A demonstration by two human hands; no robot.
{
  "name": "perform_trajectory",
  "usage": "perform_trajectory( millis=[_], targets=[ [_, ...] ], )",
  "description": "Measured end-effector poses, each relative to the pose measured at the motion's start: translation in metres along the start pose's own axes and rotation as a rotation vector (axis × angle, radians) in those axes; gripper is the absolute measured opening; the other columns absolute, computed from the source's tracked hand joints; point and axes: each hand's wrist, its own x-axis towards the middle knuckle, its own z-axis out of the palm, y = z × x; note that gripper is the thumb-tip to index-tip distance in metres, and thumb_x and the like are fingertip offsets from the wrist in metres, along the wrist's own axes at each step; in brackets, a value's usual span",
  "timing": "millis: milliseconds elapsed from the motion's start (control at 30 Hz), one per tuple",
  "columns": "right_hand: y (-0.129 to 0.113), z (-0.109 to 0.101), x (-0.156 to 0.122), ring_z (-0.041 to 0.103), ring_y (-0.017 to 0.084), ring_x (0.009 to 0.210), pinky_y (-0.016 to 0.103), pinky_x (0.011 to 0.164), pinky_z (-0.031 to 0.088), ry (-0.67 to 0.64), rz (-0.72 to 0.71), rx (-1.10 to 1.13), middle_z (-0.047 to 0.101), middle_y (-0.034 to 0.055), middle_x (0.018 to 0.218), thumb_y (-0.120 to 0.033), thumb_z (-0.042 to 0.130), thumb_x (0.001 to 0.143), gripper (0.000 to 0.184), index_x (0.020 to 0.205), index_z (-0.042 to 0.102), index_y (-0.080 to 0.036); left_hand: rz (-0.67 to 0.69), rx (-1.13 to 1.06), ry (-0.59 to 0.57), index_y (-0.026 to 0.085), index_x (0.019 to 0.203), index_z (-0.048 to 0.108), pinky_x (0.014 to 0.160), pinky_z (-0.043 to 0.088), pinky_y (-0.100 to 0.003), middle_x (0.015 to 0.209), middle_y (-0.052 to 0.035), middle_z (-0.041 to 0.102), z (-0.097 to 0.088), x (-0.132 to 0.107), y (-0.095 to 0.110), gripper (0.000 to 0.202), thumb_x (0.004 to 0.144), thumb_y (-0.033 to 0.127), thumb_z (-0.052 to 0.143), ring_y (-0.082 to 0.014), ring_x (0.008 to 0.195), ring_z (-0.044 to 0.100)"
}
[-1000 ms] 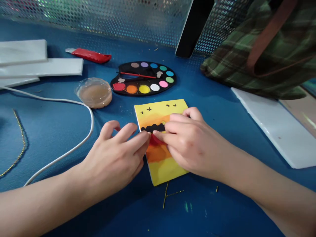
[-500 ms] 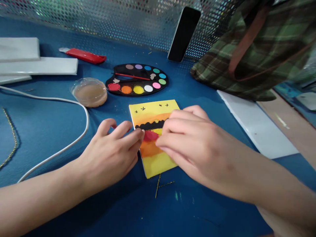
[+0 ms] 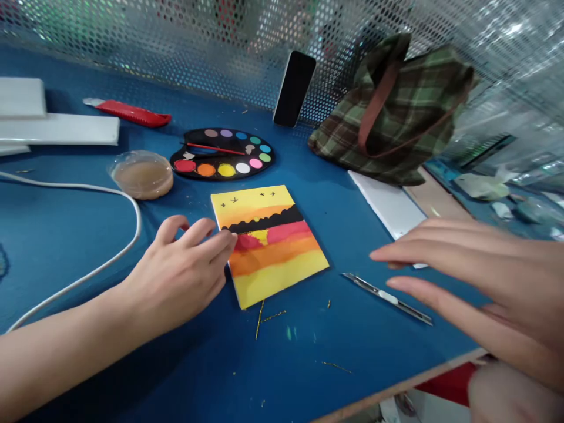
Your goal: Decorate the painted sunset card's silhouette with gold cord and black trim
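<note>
Toward the far edge of the blue table (image 3: 282, 388), at left, lie white foam-like blocks (image 3: 57, 129); a thin white cable (image 3: 83, 186) curves in front of them. Next come a red plastic cutter (image 3: 132, 113), a clear round tub of brownish liquid (image 3: 143, 175) and a black oval paint palette (image 3: 224, 154). Nearer, the left hand (image 3: 187, 261) rests with fingers curled, fingertips at the left edge of a yellow, orange, red and black painted rectangle (image 3: 282, 249) mid-table; I cannot tell whether they pinch anything. Right of the painting, near the table's near-right edge, lies a slim silver-and-white craft knife (image 3: 388, 296) — blade end toward the painting, long axis slanting down to the right. The right hand (image 3: 480, 282) is nearer to it, open and seemingly bare, thumb and fingers spread just beside the handle — contact is unclear. Nothing visible separates them; a white flat board (image 3: 383, 202) and a green plaid bag (image 3: 418, 111) lie beyond.
</note>
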Motion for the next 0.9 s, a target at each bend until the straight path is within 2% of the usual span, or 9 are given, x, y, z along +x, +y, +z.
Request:
perform_trajectory(
  millis=[33,100,167,233,267,367,500,667,900],
  targets=[
    [0.003,0.005,-0.004,0.062,0.021,0.088,0.035,0.078,0.047,0.017,-0.059,-0.001,0.067,0.001,0.093,-0.04,0.033,0.097,0.028,0.099,0.059,-0.031,0.002,-0.001,-0.005,0.008,0.099,0.066,0.071,0.036,-0.045,0.093,-0.0075,0.068,0.0,0.0,0.0,0.027,0.086,0.011,0.042,-0.0263,0.088,0.059],
    [0.011,0.017,-0.012,0.064,0.02,0.082,0.034,0.07,0.049,-0.019,-0.019,0.029,0.068,0.0024,0.089,-0.036,0.033,0.097,0.029,0.093,0.06,-0.027,0.0,-0.001,-0.009,0.007,0.1,0.066,0.071,0.037,-0.046,0.094,-0.0077,0.068,-0.001,-0.001,0.0,0.028,0.086,0.011,0.041,-0.0267,0.088,0.059],
    [0.018,0.031,-0.022,0.064,0.021,0.084,0.036,0.074,0.05,-0.106,0.152,0.075,0.068,0.0052,0.091,-0.036,0.036,0.095,0.028,0.089,0.061,-0.025,-0.01,-0.006,-0.004,0.007,0.103,0.065,0.072,0.037,-0.047,0.094,-0.0075,0.068,-0.001,-0.001,0.0,0.03,0.086,0.011,0.041,-0.0268,0.089,0.059],
    [0.024,0.047,-0.033,0.064,0.023,0.095,0.037,0.08,0.05,-0.233,0.378,0.143,0.066,0.0077,0.103,-0.034,0.047,0.09,0.019,0.095,0.062,-0.024,-0.023,-0.013,0.001,0.007,0.105,0.065,0.074,0.038,-0.047,0.094,-0.0074,0.068,0.0,-0.002,0.0,0.03,0.086,0.011,0.041,-0.0271,0.09,0.059],
    [0.026,0.055,-0.038,0.063,0.023,0.099,0.037,0.082,0.051,-0.303,0.451,0.193,0.065,0.0083,0.108,-0.035,0.048,0.089,0.021,0.1,0.062,-0.024,-0.029,-0.018,0.006,0.007,0.105,0.064,0.074,0.039,-0.047,0.094,-0.0074,0.068,0.0,-0.002,0.001,0.03,0.087,0.011,0.041,-0.0271,0.091,0.059],
    [0.027,0.073,-0.044,0.062,0.024,0.1,0.04,0.084,0.05,-0.367,0.527,0.294,0.063,0.0076,0.11,-0.043,0.044,0.09,0.028,0.102,0.061,-0.024,-0.063,-0.045,0.012,0.009,0.106,0.064,0.076,0.041,-0.047,0.095,-0.0081,0.067,0.001,-0.003,0.001,0.031,0.087,0.013,0.04,-0.0275,0.092,0.058],
    [0.014,0.077,-0.026,0.059,0.022,0.101,0.039,0.085,0.049,-0.268,0.439,0.307,0.061,0.0055,0.108,-0.044,0.039,0.094,0.029,0.101,0.06,-0.025,-0.138,-0.093,-0.025,0.014,0.108,0.063,0.077,0.044,-0.049,0.102,-0.0096,0.063,0.003,-0.004,0.001,0.032,0.087,0.015,0.039,-0.0298,0.097,0.055],
    [-0.011,0.067,0.01,0.058,0.018,0.09,0.035,0.079,0.046,-0.129,0.155,0.324,0.061,0.0041,0.096,-0.03,0.039,0.096,0.022,0.095,0.059,-0.021,-0.144,-0.134,-0.038,0.012,0.113,0.061,0.074,0.047,-0.049,0.099,-0.0112,0.061,0.004,-0.004,-0.001,0.035,0.087,0.016,0.039,-0.0298,0.094,0.054],
    [-0.03,0.066,0.048,0.053,0.018,0.087,0.036,0.081,0.044,-0.071,-0.077,0.321,0.06,0.0048,0.089,-0.018,0.041,0.095,0.02,0.091,0.06,-0.015,-0.151,-0.18,-0.033,0.011,0.114,0.057,0.076,0.048,-0.049,0.1,-0.0108,0.06,0.005,-0.003,-0.002,0.033,0.087,0.014,0.039,-0.0288,0.094,0.053]
  ],
)
